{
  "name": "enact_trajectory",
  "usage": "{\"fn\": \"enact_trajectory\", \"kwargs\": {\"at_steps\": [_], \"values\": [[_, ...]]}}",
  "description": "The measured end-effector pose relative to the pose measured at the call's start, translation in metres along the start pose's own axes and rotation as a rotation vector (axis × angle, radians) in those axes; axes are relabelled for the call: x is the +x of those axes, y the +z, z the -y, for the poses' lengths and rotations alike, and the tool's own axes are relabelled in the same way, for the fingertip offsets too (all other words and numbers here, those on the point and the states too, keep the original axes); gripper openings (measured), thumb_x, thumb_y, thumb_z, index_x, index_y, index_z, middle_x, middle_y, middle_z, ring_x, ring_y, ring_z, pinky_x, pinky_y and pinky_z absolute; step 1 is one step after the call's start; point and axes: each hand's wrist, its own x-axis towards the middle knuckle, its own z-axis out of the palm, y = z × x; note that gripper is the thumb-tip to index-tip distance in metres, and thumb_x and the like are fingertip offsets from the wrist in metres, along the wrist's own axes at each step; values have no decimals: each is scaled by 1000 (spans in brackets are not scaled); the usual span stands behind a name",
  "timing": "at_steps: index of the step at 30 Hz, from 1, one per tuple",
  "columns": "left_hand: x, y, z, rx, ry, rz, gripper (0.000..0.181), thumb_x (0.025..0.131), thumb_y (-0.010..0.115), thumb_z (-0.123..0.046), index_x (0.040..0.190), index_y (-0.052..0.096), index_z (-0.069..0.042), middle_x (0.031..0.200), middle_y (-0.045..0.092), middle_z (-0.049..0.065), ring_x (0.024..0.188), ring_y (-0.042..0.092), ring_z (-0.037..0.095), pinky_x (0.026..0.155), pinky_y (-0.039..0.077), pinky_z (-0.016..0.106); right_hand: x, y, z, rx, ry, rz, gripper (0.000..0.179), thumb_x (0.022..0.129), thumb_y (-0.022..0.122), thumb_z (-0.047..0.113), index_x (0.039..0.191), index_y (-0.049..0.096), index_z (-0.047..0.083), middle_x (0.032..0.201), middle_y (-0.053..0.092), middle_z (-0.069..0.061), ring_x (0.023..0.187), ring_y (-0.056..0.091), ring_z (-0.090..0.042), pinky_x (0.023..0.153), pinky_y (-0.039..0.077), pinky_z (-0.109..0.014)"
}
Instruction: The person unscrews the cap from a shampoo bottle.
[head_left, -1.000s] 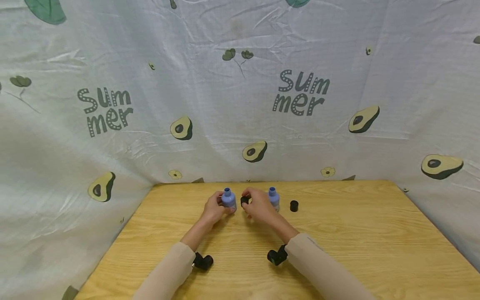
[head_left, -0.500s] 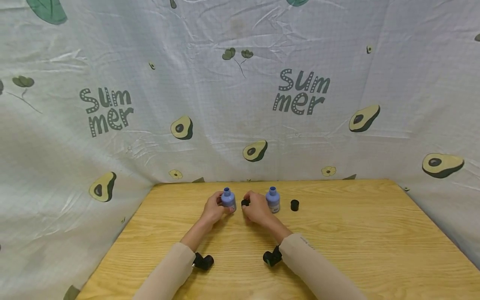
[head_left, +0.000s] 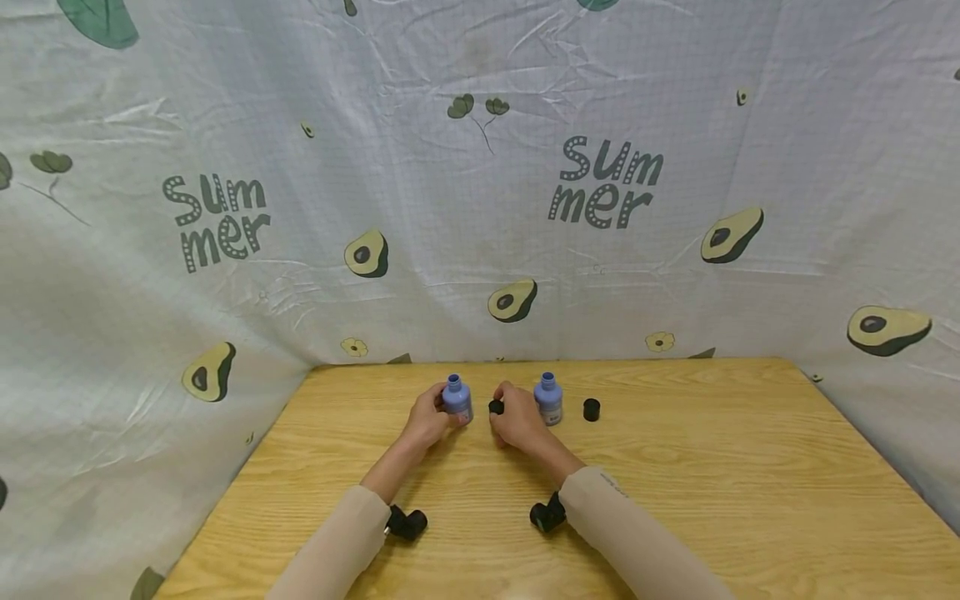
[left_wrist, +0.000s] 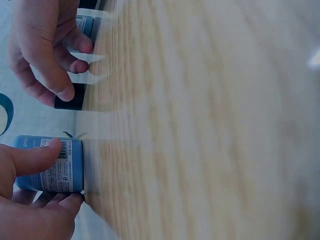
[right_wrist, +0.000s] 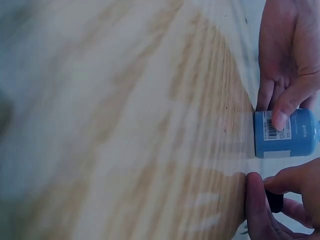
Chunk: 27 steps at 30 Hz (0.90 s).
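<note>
My left hand [head_left: 426,421] grips an uncapped blue bottle [head_left: 457,398] that stands upright on the wooden table. In the left wrist view the thumb lies along the barcode label of this bottle [left_wrist: 65,167], with fingers behind it. Just right of it, my right hand [head_left: 519,418] pinches a small black cap [head_left: 496,407] low at the tabletop. The right wrist view shows fingers and thumb about the cap [right_wrist: 274,201], partly hiding it. A second open blue bottle [head_left: 549,400] stands directly behind the right hand, its left side close to the knuckles.
Right of the second bottle, another black cap [head_left: 592,409] sits on the wooden table [head_left: 712,475]. A white curtain [head_left: 435,208] with avocado prints hangs behind the table edge. Black wrist cameras [head_left: 407,524] project under both sleeves.
My right hand has lowered slightly with the black cap and its fingers have drawn closer around it. More of the second bottle shows now. The left hand stays on its bottle.
</note>
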Motion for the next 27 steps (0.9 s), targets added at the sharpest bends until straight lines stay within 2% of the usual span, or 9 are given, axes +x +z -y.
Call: {"fn": "enact_trajectory", "kwargs": {"at_steps": [3,9,13,17,21,24,27], "values": [[0,0,0,-4,2,4,66,85,71,12,147,49,3,147,56,28,138,53,44,117,39,56,1,0,-1,-34,-9,-12,31,95,73,9,123,61,3,111,67,-19,63,64,-18,64,54,-31],[0,-3,2,-3,4,12,67,85,72,13,147,50,2,146,57,28,137,54,44,116,40,57,-2,0,2,-112,-67,-28,40,92,76,11,129,61,4,121,69,-20,108,67,-32,93,55,-48],[0,-5,2,-6,14,23,74,82,70,17,150,46,3,149,53,30,139,52,46,117,39,57,-8,-3,8,-167,-115,5,48,93,75,13,138,58,7,131,66,-20,118,65,-36,96,55,-51],[-5,-9,2,4,0,42,82,80,66,19,156,37,5,154,46,32,144,45,47,120,36,55,-21,-13,16,-217,-210,-10,47,92,75,11,136,59,8,131,64,-18,113,66,-33,91,56,-49],[-14,-14,3,5,-34,77,85,82,68,18,157,32,7,157,42,32,147,41,46,121,35,52,-47,-32,16,-250,-349,-55,36,92,73,9,126,63,10,123,67,-13,86,66,-18,73,55,-35],[-24,-21,5,30,-39,112,85,83,74,15,157,32,9,157,42,32,148,40,46,121,34,53,-69,-54,6,-292,-472,-87,29,92,74,11,120,66,12,118,67,-7,71,61,-7,61,48,-22],[-34,-32,6,97,-42,143,84,85,77,7,156,33,8,158,41,30,148,40,45,121,33,54,-93,-83,-11,-344,-564,-141,28,91,78,12,116,67,13,116,67,-3,68,64,-4,57,46,-16]]}}
